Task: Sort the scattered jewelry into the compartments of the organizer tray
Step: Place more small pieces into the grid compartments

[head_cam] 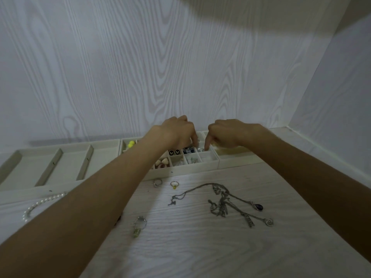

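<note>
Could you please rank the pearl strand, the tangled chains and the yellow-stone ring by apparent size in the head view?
1. tangled chains
2. pearl strand, partly hidden by the arm
3. yellow-stone ring

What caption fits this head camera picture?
Both hands reach into the organizer tray; necklaces wait outside.

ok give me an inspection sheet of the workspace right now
surface: pale wood-grain table, dim light
job's things: small-cell tray part filled with earrings; long-slot tray on its left; a third tray on its right; three rings, tangled chains and a pearl strand lie loose on the table
clutter: nothing seen
grippers: left hand and right hand both over the small-cell tray, fingers pointing down into cells; whether either holds anything is hidden
cables: nothing seen
surroundings: white wood-grain walls behind and at right
</note>
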Available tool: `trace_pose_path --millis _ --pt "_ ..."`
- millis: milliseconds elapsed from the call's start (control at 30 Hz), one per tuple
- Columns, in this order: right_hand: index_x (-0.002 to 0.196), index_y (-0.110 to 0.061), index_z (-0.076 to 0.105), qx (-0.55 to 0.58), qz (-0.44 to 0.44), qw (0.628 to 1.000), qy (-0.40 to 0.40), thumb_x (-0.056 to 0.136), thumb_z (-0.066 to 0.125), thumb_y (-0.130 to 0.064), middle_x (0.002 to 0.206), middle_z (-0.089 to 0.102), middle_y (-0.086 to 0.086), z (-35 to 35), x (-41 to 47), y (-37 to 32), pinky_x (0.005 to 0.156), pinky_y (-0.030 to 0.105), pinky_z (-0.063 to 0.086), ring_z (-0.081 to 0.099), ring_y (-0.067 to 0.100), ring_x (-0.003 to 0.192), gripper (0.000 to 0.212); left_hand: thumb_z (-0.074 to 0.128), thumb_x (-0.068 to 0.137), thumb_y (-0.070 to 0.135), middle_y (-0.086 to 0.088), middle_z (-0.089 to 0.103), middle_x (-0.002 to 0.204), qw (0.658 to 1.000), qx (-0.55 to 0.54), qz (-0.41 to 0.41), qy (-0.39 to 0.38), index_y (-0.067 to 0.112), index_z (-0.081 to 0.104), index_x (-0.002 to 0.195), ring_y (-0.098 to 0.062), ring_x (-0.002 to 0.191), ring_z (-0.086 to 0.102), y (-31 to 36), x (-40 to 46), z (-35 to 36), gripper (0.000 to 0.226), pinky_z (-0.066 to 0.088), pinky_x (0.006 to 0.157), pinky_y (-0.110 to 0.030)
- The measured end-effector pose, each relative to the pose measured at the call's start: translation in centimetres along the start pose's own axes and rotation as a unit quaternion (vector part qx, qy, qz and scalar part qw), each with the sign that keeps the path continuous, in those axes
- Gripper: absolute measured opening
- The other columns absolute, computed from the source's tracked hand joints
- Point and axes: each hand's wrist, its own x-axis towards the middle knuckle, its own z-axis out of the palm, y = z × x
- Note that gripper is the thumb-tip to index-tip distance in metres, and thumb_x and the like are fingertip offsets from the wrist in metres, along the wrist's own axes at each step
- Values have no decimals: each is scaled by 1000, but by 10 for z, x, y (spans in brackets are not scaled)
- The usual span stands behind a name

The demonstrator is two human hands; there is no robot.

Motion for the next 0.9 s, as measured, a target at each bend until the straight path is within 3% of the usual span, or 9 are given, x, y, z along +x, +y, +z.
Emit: trace_pose_path --millis 100,200,467,600,900 --pt "109 -45 65 5 10 1000 -15 95 39 -5 104 55 -9 4 3 0 72 28 42 56 17 103 49 47 90 13 0 49 127 1000 5 4 -12 45 64 111 -23 112 47 -1 5 0 42 43 87 -33" --pt "111 -46 63 10 21 999 -26 96 39 -7 118 57 -5 6 5 0 70 27 39 57 17 102 48 47 89 12 3 48 129 999 12 2 -34 46 65 110 -23 114 46 0 10 2 44 44 94 -38" --pt "116 -39 63 7 33 999 -26 96 43 -11 123 58 -4 7 7 0 69 27 39 57 17 98 39 47 92 31 3 46 130 993 68 -22 -93 34 57 127 -24 119 42 10 19 1 37 44 95 -45" --pt "118 -35 63 8 31 999 -27 96 45 -11 121 59 -3 5 7 0 66 26 37 54 15 90 37 48 92 27 2 44 132 991 81 -26 -103 34 56 127 -24 118 43 13 19 -2 37 45 95 -45" --pt "118 -37 62 10 27 999 -26 96 45 -12 122 58 -2 7 9 -1 68 27 39 58 18 98 37 48 92 26 0 44 130 991 77 -29 -103 32 54 130 -24 117 44 14 20 -3 39 45 95 -44"
